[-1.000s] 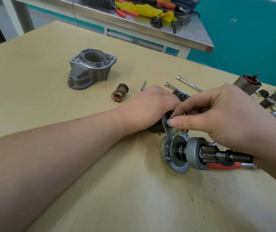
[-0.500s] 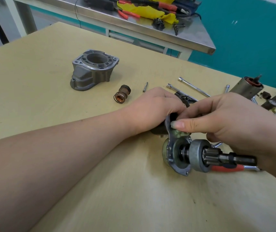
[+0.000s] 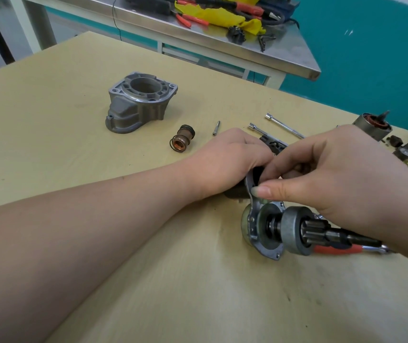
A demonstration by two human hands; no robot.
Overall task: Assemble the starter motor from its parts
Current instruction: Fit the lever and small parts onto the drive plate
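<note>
Steadying the dark motor body (image 3: 237, 194) with your left hand (image 3: 230, 164), fingers curled round it, centre of the surface (image 3: 74, 169) | right hand (image 3: 341, 174) pinches the shift lever (image 3: 250, 184) above the pinion drive (image 3: 294, 231); seat its fork squarely, judged unfinished | nose housing (image 3: 138, 105) waits far left.

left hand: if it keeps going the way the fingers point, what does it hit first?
Probably the right hand: the left hand points rightward and already meets it over the motor assembly. Depth unclear.
</note>
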